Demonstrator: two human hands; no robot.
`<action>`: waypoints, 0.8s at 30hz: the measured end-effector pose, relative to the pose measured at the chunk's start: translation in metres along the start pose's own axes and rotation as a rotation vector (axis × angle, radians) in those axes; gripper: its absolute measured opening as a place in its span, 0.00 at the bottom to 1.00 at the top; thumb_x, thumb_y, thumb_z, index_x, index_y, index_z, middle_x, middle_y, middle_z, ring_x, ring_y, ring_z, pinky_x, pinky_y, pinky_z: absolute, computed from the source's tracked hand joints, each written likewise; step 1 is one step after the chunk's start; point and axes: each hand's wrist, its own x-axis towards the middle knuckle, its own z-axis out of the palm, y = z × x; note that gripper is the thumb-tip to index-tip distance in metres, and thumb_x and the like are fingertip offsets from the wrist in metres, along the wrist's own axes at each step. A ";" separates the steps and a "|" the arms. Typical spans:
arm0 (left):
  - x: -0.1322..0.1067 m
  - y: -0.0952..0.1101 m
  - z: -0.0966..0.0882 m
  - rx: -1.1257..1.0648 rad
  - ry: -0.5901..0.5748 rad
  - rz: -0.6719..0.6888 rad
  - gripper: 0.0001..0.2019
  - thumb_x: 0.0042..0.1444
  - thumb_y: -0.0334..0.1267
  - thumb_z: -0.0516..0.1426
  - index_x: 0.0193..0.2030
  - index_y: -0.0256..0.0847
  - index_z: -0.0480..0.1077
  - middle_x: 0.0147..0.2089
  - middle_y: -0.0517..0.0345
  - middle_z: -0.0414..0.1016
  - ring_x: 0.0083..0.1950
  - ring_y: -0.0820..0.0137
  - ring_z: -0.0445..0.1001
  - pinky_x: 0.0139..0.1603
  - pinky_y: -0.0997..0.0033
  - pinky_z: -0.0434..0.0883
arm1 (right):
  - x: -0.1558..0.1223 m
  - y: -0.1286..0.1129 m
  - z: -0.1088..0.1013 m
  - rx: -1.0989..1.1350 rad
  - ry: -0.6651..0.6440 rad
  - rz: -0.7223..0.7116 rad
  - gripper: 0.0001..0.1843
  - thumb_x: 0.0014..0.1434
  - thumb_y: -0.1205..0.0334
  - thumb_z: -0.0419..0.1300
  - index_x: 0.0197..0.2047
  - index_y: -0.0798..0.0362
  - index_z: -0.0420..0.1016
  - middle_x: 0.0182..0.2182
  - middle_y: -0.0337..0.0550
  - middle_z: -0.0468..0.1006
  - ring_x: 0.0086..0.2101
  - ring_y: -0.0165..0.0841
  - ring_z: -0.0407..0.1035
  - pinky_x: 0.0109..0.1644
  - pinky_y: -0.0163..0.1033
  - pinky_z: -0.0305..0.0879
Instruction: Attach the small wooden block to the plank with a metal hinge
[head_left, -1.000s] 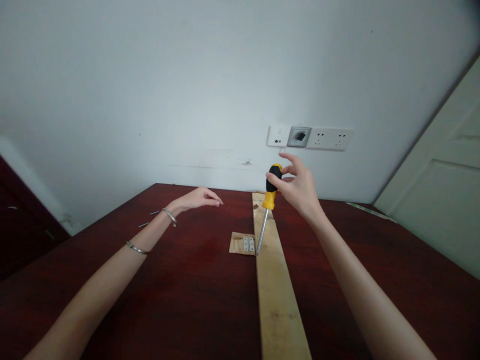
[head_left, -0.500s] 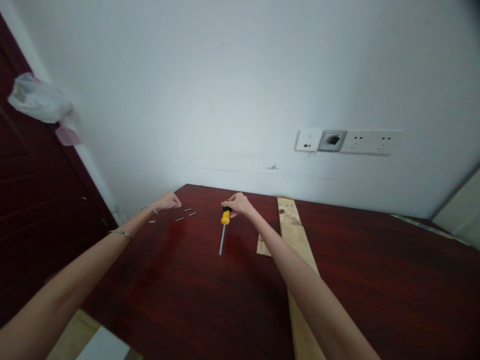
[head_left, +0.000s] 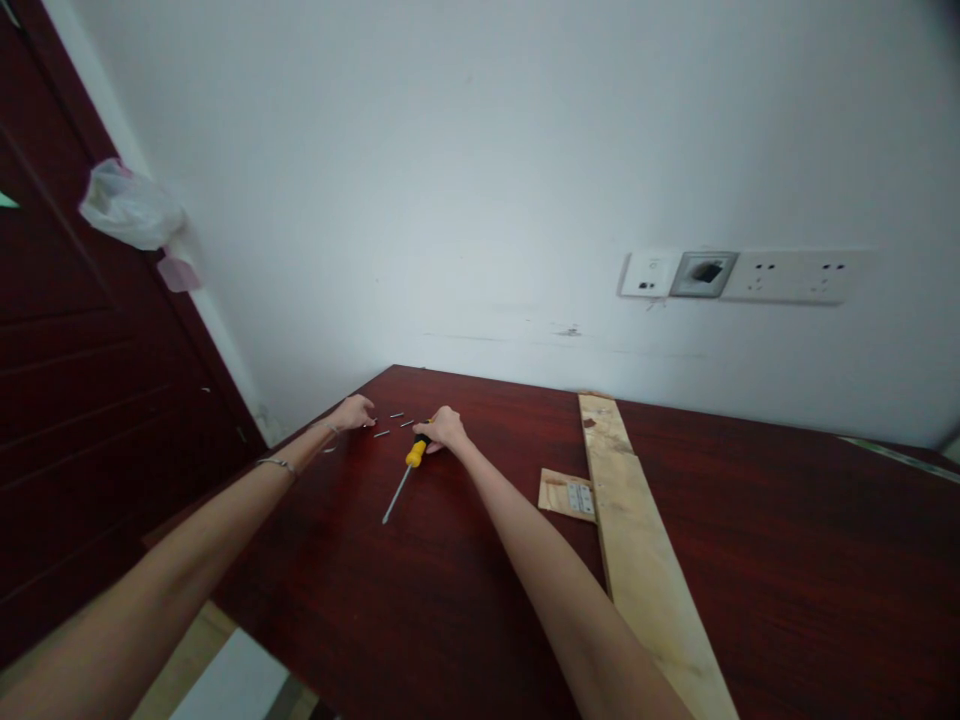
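Observation:
My right hand (head_left: 445, 430) is closed around the black and yellow handle of a screwdriver (head_left: 415, 455), above the dark red table. Its metal shaft points down toward me and to the left. My left hand (head_left: 354, 412), farther left, has its fingertips pinched together. A small greyish bit shows at them, too small to name. Just right of that hand lie a few short, thin metal pieces that look like screws: one at the back (head_left: 397, 415), one in front (head_left: 382, 434), and a third (head_left: 407, 423) near my right hand.
A long wooden board (head_left: 652, 530) lies right of my right arm. Against its left edge is a small wood piece (head_left: 553, 492) with a metal hinge (head_left: 580, 498). Behind the table (head_left: 450, 600) rises a white wall with sockets (head_left: 787, 277). A plastic bag (head_left: 131, 205) hangs by the door.
My right hand has moved left with the screwdriver, closer to the metal pieces, and the shaft slants more. My left hand has come nearer to them. The view has turned left, uncovering the hinge.

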 end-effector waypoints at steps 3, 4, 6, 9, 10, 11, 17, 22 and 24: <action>-0.001 -0.001 0.003 0.027 0.026 -0.046 0.29 0.40 0.35 0.61 0.52 0.29 0.70 0.28 0.57 0.75 0.35 0.66 0.74 0.34 0.75 0.66 | 0.005 -0.001 0.008 0.000 -0.016 0.022 0.19 0.46 0.56 0.67 0.38 0.60 0.73 0.36 0.52 0.81 0.22 0.33 0.77 0.21 0.29 0.69; -0.002 -0.001 0.003 0.034 0.027 -0.052 0.30 0.41 0.34 0.61 0.55 0.27 0.68 0.29 0.55 0.76 0.35 0.66 0.75 0.34 0.76 0.67 | 0.006 -0.001 0.011 -0.001 -0.018 0.028 0.20 0.46 0.56 0.67 0.38 0.61 0.73 0.38 0.53 0.81 0.22 0.33 0.77 0.21 0.29 0.69; -0.003 -0.002 0.003 0.046 0.025 -0.055 0.32 0.42 0.34 0.61 0.57 0.25 0.66 0.32 0.53 0.77 0.36 0.66 0.75 0.35 0.76 0.67 | 0.007 -0.003 0.015 -0.003 -0.020 0.041 0.22 0.45 0.56 0.68 0.40 0.61 0.73 0.40 0.54 0.81 0.22 0.33 0.77 0.21 0.29 0.70; -0.004 -0.002 0.001 0.064 0.020 -0.046 0.31 0.42 0.33 0.62 0.56 0.26 0.67 0.34 0.52 0.78 0.37 0.65 0.76 0.36 0.77 0.67 | 0.008 -0.008 0.019 -0.009 -0.010 0.055 0.28 0.44 0.56 0.69 0.45 0.63 0.71 0.42 0.56 0.80 0.23 0.34 0.77 0.21 0.30 0.70; -0.004 -0.002 0.001 0.070 0.017 -0.043 0.30 0.42 0.33 0.62 0.55 0.26 0.67 0.33 0.52 0.78 0.37 0.65 0.76 0.36 0.76 0.67 | 0.008 -0.010 0.020 -0.011 -0.002 0.059 0.30 0.43 0.56 0.69 0.47 0.63 0.70 0.44 0.57 0.79 0.24 0.34 0.77 0.21 0.30 0.70; -0.004 -0.002 0.000 0.076 0.015 -0.040 0.29 0.42 0.33 0.62 0.54 0.27 0.69 0.33 0.53 0.78 0.37 0.65 0.76 0.36 0.76 0.67 | 0.009 -0.011 0.021 -0.014 0.008 0.062 0.33 0.43 0.56 0.69 0.49 0.64 0.69 0.45 0.58 0.78 0.25 0.34 0.78 0.22 0.31 0.71; -0.001 -0.004 0.001 0.103 -0.001 -0.012 0.23 0.41 0.33 0.59 0.47 0.34 0.72 0.30 0.58 0.77 0.37 0.66 0.75 0.35 0.76 0.67 | 0.009 -0.018 0.023 -0.036 0.044 0.082 0.42 0.44 0.57 0.69 0.57 0.67 0.60 0.49 0.64 0.75 0.29 0.37 0.79 0.23 0.31 0.72; -0.001 -0.006 -0.001 0.116 -0.004 0.023 0.16 0.41 0.36 0.58 0.39 0.36 0.74 0.29 0.59 0.76 0.36 0.67 0.74 0.34 0.76 0.67 | 0.004 -0.019 0.023 -0.047 0.014 0.078 0.41 0.48 0.54 0.67 0.58 0.67 0.57 0.47 0.64 0.76 0.27 0.39 0.78 0.20 0.34 0.72; -0.001 -0.005 -0.003 0.125 -0.004 0.042 0.10 0.41 0.37 0.57 0.32 0.38 0.74 0.27 0.59 0.74 0.34 0.67 0.72 0.34 0.76 0.66 | 0.003 -0.019 0.022 -0.053 0.000 0.074 0.41 0.50 0.51 0.65 0.59 0.67 0.56 0.48 0.65 0.76 0.27 0.40 0.78 0.20 0.35 0.72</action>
